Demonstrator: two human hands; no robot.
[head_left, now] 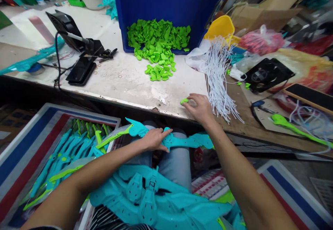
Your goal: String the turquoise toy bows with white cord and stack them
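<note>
My right hand (199, 109) is over the table's front edge, thumb and fingertips closed on a small bright green plastic piece (184, 101). Lower down, my left hand (156, 139) grips the middle of a long turquoise plastic part (184, 142), which lies across my knees; a jagged fin-like tip and a green strip show at its left side. More turquoise plastic parts (156, 202) lie in my lap below. A loose pile of the same green pieces (159, 72) spreads over the tabletop ahead.
A tilted blue bin (169, 1) spills green pieces onto the white table (114, 81). Right of it are white ties (220, 77), a black fan (269, 74) and a phone. Left stand a black phone (81, 72) and holder. Crates (23, 164) of turquoise parts flank my legs.
</note>
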